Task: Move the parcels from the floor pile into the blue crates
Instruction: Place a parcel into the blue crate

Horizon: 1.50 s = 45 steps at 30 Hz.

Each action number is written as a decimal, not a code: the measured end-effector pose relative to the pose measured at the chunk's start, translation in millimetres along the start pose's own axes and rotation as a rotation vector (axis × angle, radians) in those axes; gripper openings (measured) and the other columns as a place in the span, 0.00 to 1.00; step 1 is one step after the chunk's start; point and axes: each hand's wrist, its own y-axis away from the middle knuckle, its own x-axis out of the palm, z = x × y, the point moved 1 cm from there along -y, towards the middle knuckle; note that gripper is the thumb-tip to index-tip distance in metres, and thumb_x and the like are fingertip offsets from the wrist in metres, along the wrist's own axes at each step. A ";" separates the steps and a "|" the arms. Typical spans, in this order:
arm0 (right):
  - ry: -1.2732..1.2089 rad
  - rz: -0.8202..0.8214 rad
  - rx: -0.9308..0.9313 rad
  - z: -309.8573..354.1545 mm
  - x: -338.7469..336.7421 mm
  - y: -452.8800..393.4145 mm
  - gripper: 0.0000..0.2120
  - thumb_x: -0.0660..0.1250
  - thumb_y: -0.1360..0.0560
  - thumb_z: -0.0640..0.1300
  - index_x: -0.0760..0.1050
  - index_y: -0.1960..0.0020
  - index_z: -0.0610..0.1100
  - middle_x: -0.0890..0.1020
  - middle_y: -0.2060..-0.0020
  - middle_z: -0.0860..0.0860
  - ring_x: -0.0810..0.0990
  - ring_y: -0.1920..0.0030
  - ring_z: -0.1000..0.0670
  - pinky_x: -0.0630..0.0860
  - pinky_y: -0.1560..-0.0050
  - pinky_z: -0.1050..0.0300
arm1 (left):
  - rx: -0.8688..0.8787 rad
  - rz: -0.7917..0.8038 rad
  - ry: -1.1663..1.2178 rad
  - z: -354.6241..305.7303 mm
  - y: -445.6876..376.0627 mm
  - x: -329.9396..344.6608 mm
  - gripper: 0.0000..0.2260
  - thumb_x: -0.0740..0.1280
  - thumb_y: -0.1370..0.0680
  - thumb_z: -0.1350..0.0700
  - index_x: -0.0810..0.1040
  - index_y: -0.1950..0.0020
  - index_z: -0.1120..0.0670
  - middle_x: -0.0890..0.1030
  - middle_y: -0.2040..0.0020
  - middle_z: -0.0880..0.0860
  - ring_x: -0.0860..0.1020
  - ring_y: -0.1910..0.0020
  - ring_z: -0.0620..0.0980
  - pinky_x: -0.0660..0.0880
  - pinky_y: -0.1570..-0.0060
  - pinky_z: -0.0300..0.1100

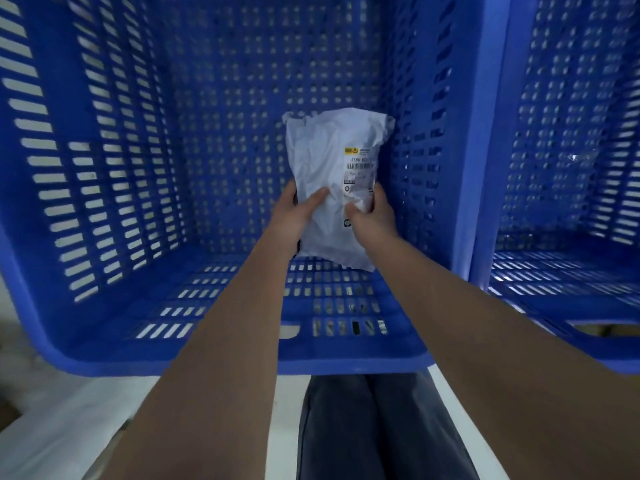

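Currently both hands inside the big blue crate (104, 202), gripping one white parcel (332, 161). Left hand (298, 209) on the parcel's left edge, thumb laid across the front, remaining fingers hidden behind the bag. Right hand (372, 213) on the right edge, thumb pinching the front just below the shipping label (360, 168), fingers wrapped round the side. Both closed on the parcel, no slack visible.

Parcel: soft plastic mailer, crinkled, held roughly upright, label side facing the camera. Top end folded over, near the crate's right inner wall; can't tell whether touching it. Bottom end overlapping the near wall's slots in view; can't tell whether resting on the crate floor or held clear of it. Label print blurred, yellow patch at top, barcode below, not readable.

Crate: perforated walls and floor, slotted sides, handle cutout in the near wall. Nothing else seen inside it besides the parcel and hands.

Second blue crate (571, 168) directly beside, on the right, walls touching or nearly so. Small shiny scrap (573, 157) against its inside, too small to identify.

Bare forearms reaching over the near rim. Dark trousers (374, 427) below, pale floor (69, 427) either side.
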 end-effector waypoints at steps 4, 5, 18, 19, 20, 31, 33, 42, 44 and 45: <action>0.121 -0.054 0.023 -6.2 6.4 -11.3 0.26 0.59 0.21 0.39 0.58 0.25 0.48 0.73 0.33 0.47 0.74 0.36 0.44 0.72 0.38 0.53 | -0.041 -0.016 0.023 15.6 -7.8 6.9 0.21 0.65 0.21 0.57 0.67 0.28 0.54 0.76 0.37 0.52 0.78 0.45 0.50 0.77 0.53 0.37; 0.149 -0.065 0.033 -8.6 7.1 -13.1 0.24 0.58 0.21 0.39 0.60 0.26 0.48 0.74 0.34 0.46 0.74 0.37 0.44 0.71 0.39 0.54 | -0.049 -0.003 0.001 19.6 -8.6 8.5 0.22 0.64 0.21 0.57 0.66 0.27 0.53 0.75 0.34 0.53 0.77 0.40 0.52 0.76 0.50 0.40; 0.345 0.069 0.213 -5.0 1.1 17.5 0.22 0.59 0.23 0.39 0.63 0.30 0.40 0.74 0.36 0.42 0.75 0.38 0.41 0.75 0.40 0.50 | -0.110 -0.162 -0.150 15.6 5.7 15.8 0.27 0.61 0.20 0.57 0.56 0.23 0.54 0.66 0.27 0.55 0.70 0.32 0.54 0.70 0.44 0.40; 0.350 0.083 0.170 -1.7 -1.7 28.4 0.21 0.59 0.24 0.39 0.64 0.31 0.40 0.75 0.37 0.42 0.75 0.39 0.41 0.75 0.39 0.49 | -0.140 -0.184 -0.162 12.9 15.7 13.4 0.28 0.61 0.20 0.55 0.53 0.22 0.54 0.63 0.25 0.54 0.69 0.31 0.54 0.69 0.43 0.39; 0.356 0.099 0.125 2.2 -4.8 40.2 0.20 0.59 0.24 0.39 0.65 0.32 0.39 0.75 0.38 0.42 0.75 0.39 0.40 0.75 0.39 0.47 | -0.163 -0.195 -0.192 9.6 27.1 10.0 0.28 0.60 0.20 0.54 0.52 0.22 0.53 0.62 0.25 0.54 0.68 0.30 0.54 0.68 0.44 0.39; -0.065 0.053 -0.104 76.8 -78.6 170.6 0.20 0.60 0.21 0.46 0.66 0.30 0.44 0.77 0.41 0.48 0.75 0.53 0.54 0.72 0.50 0.57 | -0.161 -0.085 -0.286 -83.3 162.0 9.1 0.18 0.57 0.19 0.47 0.72 0.32 0.53 0.80 0.47 0.51 0.77 0.51 0.49 0.70 0.54 0.41; -0.182 0.038 -0.105 82.8 -94.6 186.0 0.22 0.65 0.23 0.45 0.67 0.31 0.43 0.76 0.40 0.48 0.77 0.45 0.50 0.73 0.47 0.58 | -0.104 -0.029 -0.296 -99.9 181.5 19.3 0.19 0.58 0.20 0.46 0.72 0.32 0.53 0.78 0.38 0.52 0.75 0.42 0.49 0.69 0.46 0.43; -0.498 -0.202 0.012 28.4 -194.9 221.4 0.24 0.71 0.27 0.41 0.66 0.34 0.38 0.77 0.45 0.42 0.77 0.48 0.46 0.74 0.46 0.52 | 0.177 0.096 -0.562 -141.4 231.5 77.0 0.12 0.59 0.19 0.49 0.77 0.45 0.54 0.81 0.45 0.56 0.79 0.47 0.52 0.73 0.44 0.48; -0.574 -0.254 0.028 1.1 -221.0 229.1 0.25 0.71 0.27 0.42 0.66 0.34 0.37 0.75 0.49 0.45 0.75 0.50 0.48 0.72 0.48 0.55 | 0.228 0.138 -0.631 -145.4 239.1 98.5 0.14 0.60 0.20 0.50 0.77 0.41 0.56 0.81 0.44 0.57 0.79 0.45 0.53 0.73 0.39 0.50; -0.604 -0.288 0.036 -13.6 -234.4 233.2 0.25 0.71 0.27 0.43 0.67 0.35 0.38 0.74 0.49 0.45 0.75 0.50 0.48 0.72 0.49 0.56 | 0.239 0.174 -0.665 -145.4 243.4 110.7 0.15 0.60 0.19 0.50 0.75 0.38 0.58 0.80 0.42 0.57 0.78 0.44 0.54 0.72 0.38 0.50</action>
